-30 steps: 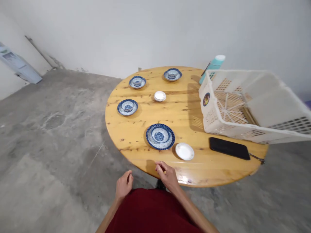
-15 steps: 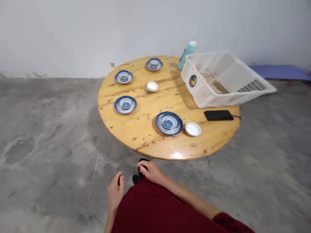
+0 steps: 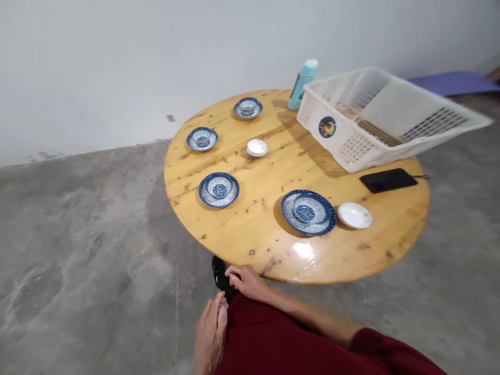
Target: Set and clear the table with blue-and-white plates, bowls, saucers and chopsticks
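Low in front of my body, my left hand [image 3: 212, 325] is open with its fingers loosely bent, and I see nothing in it. My right hand [image 3: 249, 283] hangs just beside the front edge of the round wooden table [image 3: 269, 234], open, its fingers slightly curled and empty. Nearest to it on the tabletop is a blue-and-white plate [image 3: 331, 219] with a matching bowl [image 3: 310, 210] on it. A white dish [image 3: 354, 215] lies just right of that plate. Another plate [image 3: 230, 202] with a bowl [image 3: 219, 187] sits to the left.
Farther back are a left plate [image 3: 213, 144] and a back plate [image 3: 255, 111], each bearing a bowl. Small stacked white dishes [image 3: 257, 148] lie mid-table. A white plastic basket [image 3: 344, 148], turquoise bottle [image 3: 302, 86] and black phone [image 3: 388, 180] occupy the right side.
The view has shifted, and the table appears closer and turned. My left hand has come nearer my right hand. The dishes keep their places on the table.
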Available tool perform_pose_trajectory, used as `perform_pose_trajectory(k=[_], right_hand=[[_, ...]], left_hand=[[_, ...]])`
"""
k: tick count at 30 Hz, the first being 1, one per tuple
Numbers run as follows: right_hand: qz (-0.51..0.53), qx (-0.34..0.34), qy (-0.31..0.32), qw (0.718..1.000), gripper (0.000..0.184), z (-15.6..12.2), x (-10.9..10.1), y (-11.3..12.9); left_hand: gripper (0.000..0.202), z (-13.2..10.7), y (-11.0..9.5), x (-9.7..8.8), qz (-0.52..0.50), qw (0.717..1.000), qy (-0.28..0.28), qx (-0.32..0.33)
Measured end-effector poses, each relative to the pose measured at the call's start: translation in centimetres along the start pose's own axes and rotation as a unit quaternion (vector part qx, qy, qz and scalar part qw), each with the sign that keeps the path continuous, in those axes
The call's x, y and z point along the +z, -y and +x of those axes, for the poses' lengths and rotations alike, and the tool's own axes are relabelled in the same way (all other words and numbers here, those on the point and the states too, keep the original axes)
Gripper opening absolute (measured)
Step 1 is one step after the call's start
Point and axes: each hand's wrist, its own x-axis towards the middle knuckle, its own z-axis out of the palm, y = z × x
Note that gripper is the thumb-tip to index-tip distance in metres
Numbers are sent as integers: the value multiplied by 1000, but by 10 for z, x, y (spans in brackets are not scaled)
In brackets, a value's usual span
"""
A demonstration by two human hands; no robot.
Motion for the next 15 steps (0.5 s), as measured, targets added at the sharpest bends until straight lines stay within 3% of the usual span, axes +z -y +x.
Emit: perform_pose_trajectory(k=[4,8,12,15], right_hand=[[30,22,-17,999,29,59,14,21],[41,30,-50,997,27,100,15,34],[50,42,-105,992,25,116,-2,36],[84,79,-182,976,26,118,-19,31]], left_hand=[[48,39,30,-46,-5,999,5,-34],[45,86,47,-80,17,999,4,-33],[41,141,41,-104,54,998,-33,-1],[40,189,28,-118,53,998,-26,10]])
